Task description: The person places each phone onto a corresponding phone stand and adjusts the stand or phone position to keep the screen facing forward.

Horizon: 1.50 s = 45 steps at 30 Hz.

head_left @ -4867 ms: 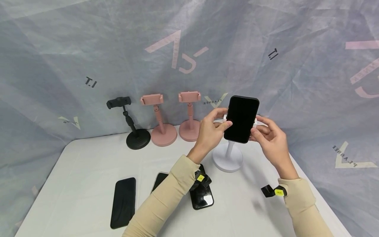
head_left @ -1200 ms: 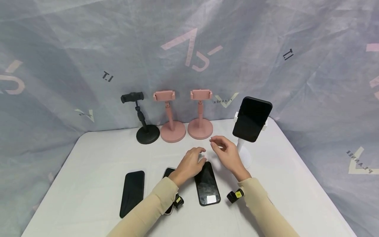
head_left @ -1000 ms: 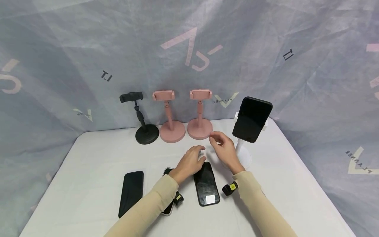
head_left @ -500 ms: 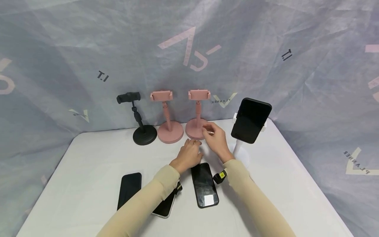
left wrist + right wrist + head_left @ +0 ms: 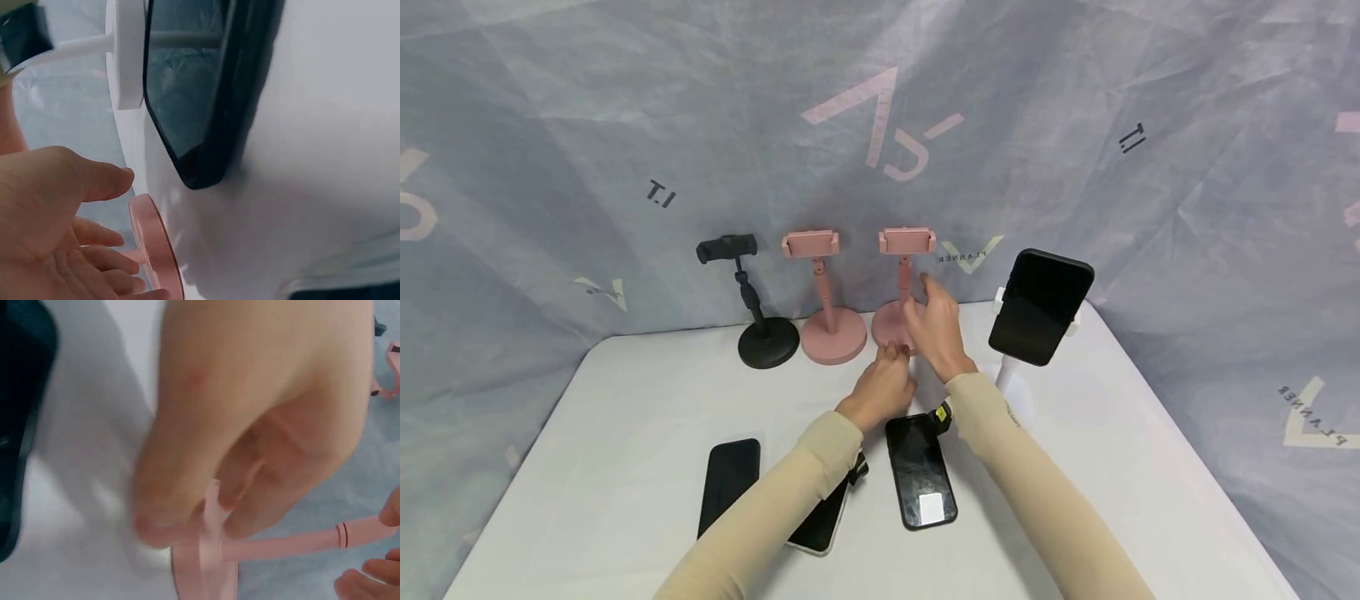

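In the head view, my right hand (image 5: 938, 333) reaches in from the right at the rightmost pink phone stand (image 5: 907, 242), thumb and fingers spread near its pole. My left hand (image 5: 883, 387) has its fingertips at the front of that stand's round base; whether they touch is unclear. The left wrist view shows the left thumb apart from the loosely bent fingers, beside the pink base (image 5: 159, 250). Blurred in the right wrist view, the left hand (image 5: 250, 406) covers part of the base (image 5: 206, 575), while the pole (image 5: 281, 547) runs toward the right hand's parted fingers.
Left of it stand another pink stand (image 5: 810, 243) and a black stand (image 5: 727, 248). At right, a white stand (image 5: 1018, 400) carries a tilted black phone (image 5: 1042, 307). Phones (image 5: 921, 475) lie in front, including a dark one (image 5: 728, 479) and a light-edged one (image 5: 822, 521) under the left forearm.
Both hands have left the phone on the white stand and moved left to the rightmost pink stand. Over the last second the right hand has risen from the table toward its pole.
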{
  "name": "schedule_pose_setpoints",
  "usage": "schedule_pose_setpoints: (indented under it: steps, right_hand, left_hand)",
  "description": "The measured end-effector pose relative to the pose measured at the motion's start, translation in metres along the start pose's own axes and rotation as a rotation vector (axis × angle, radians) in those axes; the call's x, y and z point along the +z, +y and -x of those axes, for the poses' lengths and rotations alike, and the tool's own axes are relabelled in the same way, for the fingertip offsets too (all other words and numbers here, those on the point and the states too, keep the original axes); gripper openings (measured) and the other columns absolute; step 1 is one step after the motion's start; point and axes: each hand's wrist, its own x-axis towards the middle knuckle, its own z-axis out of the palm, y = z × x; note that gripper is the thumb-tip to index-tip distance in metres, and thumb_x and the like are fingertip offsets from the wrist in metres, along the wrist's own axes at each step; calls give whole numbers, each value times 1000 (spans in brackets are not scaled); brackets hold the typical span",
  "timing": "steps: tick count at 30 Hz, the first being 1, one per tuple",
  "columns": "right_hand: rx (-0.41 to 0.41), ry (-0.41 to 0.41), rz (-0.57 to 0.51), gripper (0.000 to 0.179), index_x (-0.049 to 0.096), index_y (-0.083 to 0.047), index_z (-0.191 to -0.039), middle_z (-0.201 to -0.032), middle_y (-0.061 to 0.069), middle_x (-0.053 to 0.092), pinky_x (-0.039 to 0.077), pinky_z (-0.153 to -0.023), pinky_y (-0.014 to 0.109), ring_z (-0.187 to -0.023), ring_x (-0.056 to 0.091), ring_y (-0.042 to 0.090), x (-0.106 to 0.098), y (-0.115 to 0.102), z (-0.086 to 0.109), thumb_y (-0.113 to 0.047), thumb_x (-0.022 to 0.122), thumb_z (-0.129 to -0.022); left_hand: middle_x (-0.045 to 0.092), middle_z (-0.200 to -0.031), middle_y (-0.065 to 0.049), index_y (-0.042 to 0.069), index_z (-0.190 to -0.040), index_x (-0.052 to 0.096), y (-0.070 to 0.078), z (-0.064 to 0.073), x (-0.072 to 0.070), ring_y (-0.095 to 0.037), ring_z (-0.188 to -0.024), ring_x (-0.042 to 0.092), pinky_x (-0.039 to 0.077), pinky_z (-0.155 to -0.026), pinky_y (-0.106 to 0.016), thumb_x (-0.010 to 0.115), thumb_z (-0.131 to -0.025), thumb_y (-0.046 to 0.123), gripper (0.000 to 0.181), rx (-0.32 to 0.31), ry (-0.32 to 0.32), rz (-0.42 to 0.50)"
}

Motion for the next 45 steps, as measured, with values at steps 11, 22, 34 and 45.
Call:
schedule_pose_setpoints:
  steps: [11, 22, 34, 45]
  right_hand:
    - [102, -99, -145, 43, 54, -4, -145, -135, 17, 67, 56, -101, 40, -121, 68, 29, 14, -1, -23, -17, 60, -105]
    - [102, -95, -90, 25, 64, -5, -128, -109, 15, 70, 52, -82, 41, -92, 64, 25, 19, 2, -34, -18, 56, -108]
    - [85, -144, -101, 24, 66, -1, -125, -114, 19, 73, 56, -86, 42, -99, 68, 26, 10, 4, -41, -14, 56, -107]
    - [12, -135, -93, 19, 69, 2, -118, -108, 21, 74, 57, -82, 43, -96, 72, 31, 0, 4, -28, -7, 62, -103]
  left_hand:
    - [62, -130, -21, -2, -137, 59, -10, -9, 11, -36, -116, 58, 57, -85, -50, 64, -99, 14, 42, -11, -10, -49]
    - [67, -113, -15, 0, -111, 72, -15, -17, 15, -35, -113, 64, 47, -102, -61, 65, -95, 12, 21, -30, 47, -149]
    - [70, -100, -11, 5, -95, 76, -18, -24, 8, -27, -84, 72, 61, -71, -40, 73, -91, 8, 6, 28, 58, -229]
    - [67, -94, -11, 8, -91, 78, -23, -19, 5, -28, -84, 71, 60, -73, -41, 65, -93, -2, 17, 175, 121, -206]
